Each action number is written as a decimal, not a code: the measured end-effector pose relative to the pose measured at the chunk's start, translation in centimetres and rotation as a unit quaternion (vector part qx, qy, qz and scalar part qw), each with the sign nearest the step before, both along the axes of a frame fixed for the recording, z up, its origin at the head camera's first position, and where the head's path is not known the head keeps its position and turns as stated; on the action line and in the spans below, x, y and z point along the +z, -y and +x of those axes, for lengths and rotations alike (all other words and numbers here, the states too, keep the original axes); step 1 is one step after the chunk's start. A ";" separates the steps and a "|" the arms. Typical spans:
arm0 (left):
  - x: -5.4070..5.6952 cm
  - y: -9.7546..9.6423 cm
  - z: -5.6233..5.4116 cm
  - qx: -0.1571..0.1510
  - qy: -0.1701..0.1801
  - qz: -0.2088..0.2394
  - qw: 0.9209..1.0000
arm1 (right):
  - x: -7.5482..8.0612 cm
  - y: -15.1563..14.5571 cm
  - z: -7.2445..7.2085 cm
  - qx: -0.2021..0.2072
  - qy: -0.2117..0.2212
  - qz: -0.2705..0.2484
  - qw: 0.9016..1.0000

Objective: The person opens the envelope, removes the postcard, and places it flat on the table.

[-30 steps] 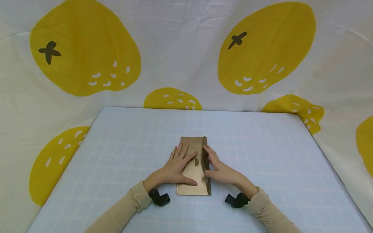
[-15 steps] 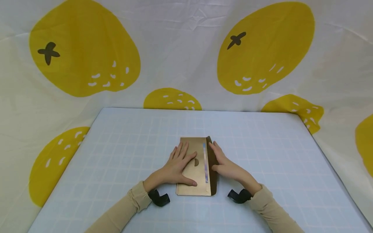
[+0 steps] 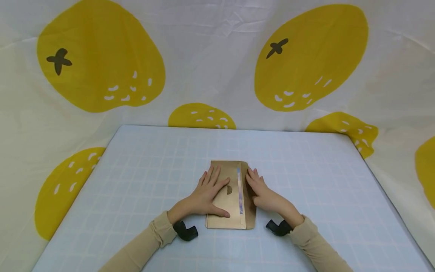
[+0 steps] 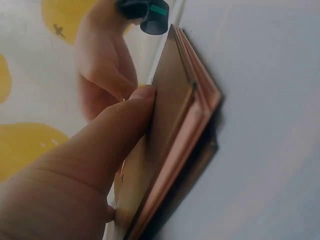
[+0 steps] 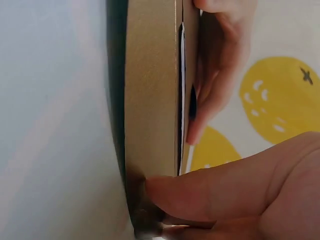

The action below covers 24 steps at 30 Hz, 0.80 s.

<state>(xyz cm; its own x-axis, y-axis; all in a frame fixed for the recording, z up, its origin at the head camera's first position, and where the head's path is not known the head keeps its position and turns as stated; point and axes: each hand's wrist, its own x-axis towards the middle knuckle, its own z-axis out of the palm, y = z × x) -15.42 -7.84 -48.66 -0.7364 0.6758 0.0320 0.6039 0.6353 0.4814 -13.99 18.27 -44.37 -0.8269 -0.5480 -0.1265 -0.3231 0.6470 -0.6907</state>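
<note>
Around the middle of the table [image 3: 153, 166], midway between its left and right edges and well apart from the far one, the fingers of the left hand [image 3: 206, 196] lie straight and slightly spread on a gold-brown envelope [image 3: 225, 166], the thumb set wide of them and its tip pressed to the paper. The fingers of the right hand [image 3: 266, 193] are extended and close together, resting on the envelope's flap [image 3: 251, 217], with the thumb apart from them and its tip touching the flap too. The flap is turned out toward the table's right edge; whether its outer rim meets the tabletop, I cannot tell. On the envelope's upper face, a dark half-round notch [image 3: 229, 189] sits just beside the left hand, and a narrow blue-violet strip [image 3: 240, 196] runs lengthwise near the flap's fold. From the left wrist, the envelope's edge shows several thin layers, a little parted. A black wrist mount [image 3: 185, 230] is on the left wrist and a matching black mount [image 3: 279, 227] on the right, both over the table nearer than the envelope. Beige sleeves [image 3: 323, 249] cover the forearms. Past the table's far edge and both sides hangs a white cloth [image 3: 207, 49] printed with large yellow fruit [image 3: 102, 49].
</note>
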 end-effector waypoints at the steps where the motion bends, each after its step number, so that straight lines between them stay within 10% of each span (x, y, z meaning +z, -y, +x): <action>1: 0.0 0.0 0.0 0.000 0.001 0.000 1.000 | 0.0 0.0 0.0 0.001 0.007 0.001 1.000; 24: -0.1 0.0 -0.1 -0.001 0.005 0.016 1.000 | -0.4 0.4 0.3 0.028 0.003 0.043 0.999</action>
<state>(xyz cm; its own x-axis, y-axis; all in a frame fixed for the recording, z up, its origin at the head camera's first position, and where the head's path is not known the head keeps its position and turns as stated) -15.56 -7.81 -48.77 -0.7360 0.6755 0.0460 0.5997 0.6189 0.5072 -13.68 17.82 -44.78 -0.7941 -0.5805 -0.1801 -0.3562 0.6847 -0.6359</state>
